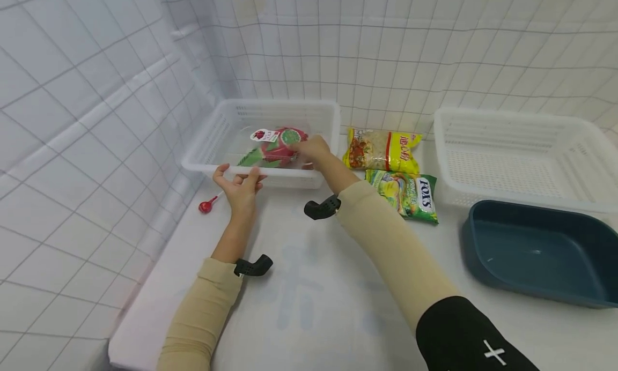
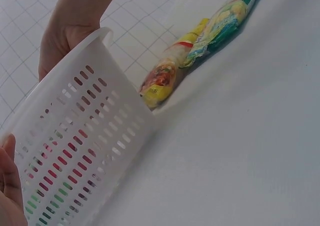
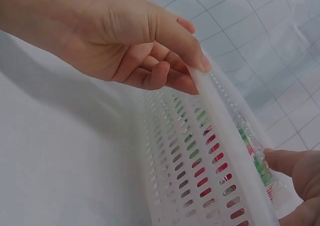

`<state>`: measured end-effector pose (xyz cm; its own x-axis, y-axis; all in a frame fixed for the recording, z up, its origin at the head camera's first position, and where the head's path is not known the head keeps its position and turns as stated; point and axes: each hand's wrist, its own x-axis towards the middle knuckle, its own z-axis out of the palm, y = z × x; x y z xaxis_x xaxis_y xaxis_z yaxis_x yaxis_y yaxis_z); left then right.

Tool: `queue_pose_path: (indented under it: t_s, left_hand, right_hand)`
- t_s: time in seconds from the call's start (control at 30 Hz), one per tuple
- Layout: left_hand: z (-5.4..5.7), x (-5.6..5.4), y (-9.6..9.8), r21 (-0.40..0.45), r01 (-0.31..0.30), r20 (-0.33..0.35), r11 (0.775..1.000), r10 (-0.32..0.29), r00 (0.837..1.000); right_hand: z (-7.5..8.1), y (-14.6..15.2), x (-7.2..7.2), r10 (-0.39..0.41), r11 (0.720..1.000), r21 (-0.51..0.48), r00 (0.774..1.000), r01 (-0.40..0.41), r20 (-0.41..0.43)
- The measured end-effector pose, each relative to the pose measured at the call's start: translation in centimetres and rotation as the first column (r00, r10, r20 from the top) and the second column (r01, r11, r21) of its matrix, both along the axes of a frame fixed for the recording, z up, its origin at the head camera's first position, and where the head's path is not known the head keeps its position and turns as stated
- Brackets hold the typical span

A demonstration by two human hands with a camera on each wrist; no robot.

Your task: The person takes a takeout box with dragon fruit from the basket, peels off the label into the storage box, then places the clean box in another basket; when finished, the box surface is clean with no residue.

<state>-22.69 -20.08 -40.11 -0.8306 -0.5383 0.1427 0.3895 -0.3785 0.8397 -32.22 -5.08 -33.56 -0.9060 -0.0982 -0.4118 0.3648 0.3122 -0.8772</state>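
The fruit pack (image 1: 274, 153) lay leftward, against the right grip (image 1: 315, 149), closure unclear; the left grip (image 1: 241, 193) pinched the basket (image 1: 292, 178) rim.

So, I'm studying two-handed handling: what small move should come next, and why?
Probably close the right hand securely on the dragon fruit pack: it reaches into the white basket, its thumb against the pack, while the left hand holds the near rim.

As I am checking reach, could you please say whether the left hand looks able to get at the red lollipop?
Probably yes: the red lollipop lies uncovered on the table near the left hand, though that hand grips the rim of a white basket and would likely need to let go first.
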Motion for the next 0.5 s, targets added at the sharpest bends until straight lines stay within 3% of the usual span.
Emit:
queue_pose_path:
  t_s: [0.23,0.5]
  left_hand:
    - [0.16,0.13,0.19,-0.005,-0.004,0.011,1.0,0.004,1.0]
    - [0.22,0.25,0.27,-0.003,-0.008,0.001,1.0,0.008,1.0]
  right_hand:
    - [0.19,0.36,0.17,-0.029,0.981,-0.188,0.993,0.049,0.111]
    - [0.6,0.54,0.32,-0.063,0.951,-0.289,0.984,0.11,0.169]
